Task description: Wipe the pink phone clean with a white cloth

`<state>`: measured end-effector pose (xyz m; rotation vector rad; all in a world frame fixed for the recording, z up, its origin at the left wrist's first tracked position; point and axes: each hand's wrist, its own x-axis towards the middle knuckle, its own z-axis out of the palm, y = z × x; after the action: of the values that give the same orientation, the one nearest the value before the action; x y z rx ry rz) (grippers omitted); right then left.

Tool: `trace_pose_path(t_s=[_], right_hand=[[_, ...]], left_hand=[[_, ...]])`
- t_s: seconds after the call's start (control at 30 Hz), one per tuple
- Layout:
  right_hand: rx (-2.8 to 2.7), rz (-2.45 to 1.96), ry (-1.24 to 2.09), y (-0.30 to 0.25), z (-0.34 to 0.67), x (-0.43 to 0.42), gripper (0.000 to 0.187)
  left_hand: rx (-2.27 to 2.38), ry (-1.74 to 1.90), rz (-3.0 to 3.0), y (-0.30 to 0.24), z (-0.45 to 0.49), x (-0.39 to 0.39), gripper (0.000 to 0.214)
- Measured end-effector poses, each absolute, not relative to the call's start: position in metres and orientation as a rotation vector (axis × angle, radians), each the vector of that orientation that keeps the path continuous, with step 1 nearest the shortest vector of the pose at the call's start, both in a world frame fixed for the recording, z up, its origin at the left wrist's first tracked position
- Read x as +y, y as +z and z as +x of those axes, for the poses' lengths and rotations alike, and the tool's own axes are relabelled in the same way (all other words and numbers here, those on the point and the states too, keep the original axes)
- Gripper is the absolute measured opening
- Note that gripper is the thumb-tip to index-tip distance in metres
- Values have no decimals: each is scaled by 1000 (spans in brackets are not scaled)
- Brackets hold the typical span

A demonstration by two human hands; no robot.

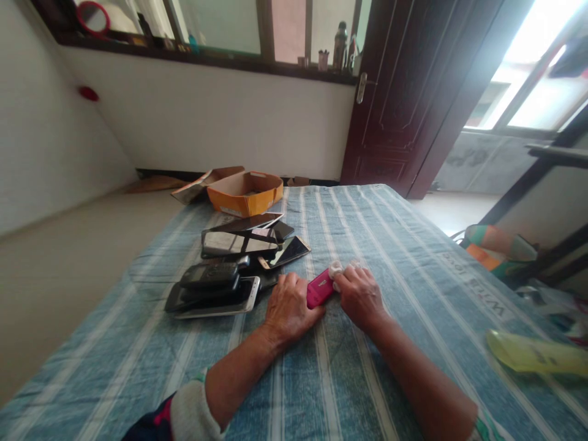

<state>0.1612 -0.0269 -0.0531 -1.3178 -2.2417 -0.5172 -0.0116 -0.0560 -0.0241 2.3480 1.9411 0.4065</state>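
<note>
A small pink phone (320, 288) lies on the blue striped cloth (376, 245) between my two hands. My left hand (287, 309) is closed around its near end and holds it. My right hand (358, 294) is closed on a small white wad (337, 268), perhaps cotton or cloth, pressed against the phone's far end. A pile of several dark phones (234, 263) lies just left of my left hand, some stacked on one another.
An orange cardboard box (245, 191) and a brown box lid (202, 184) sit at the far edge of the surface. A dark wooden door (413, 92) stands behind. A yellow-green object (533, 354) lies at the right edge, with colourful items on the floor beyond.
</note>
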Motion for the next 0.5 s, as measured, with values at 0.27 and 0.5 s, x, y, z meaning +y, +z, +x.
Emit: trace_pose_path(t_s=[0.27, 0.5], right_hand=[[-2248, -1208, -493, -56, 146, -52, 15], [-2126, -1186, -477, -57, 156, -56, 18]], left_hand=[[1975, 486, 2321, -32, -12, -52, 23], [1872, 698, 2275, -38, -12, -52, 22]])
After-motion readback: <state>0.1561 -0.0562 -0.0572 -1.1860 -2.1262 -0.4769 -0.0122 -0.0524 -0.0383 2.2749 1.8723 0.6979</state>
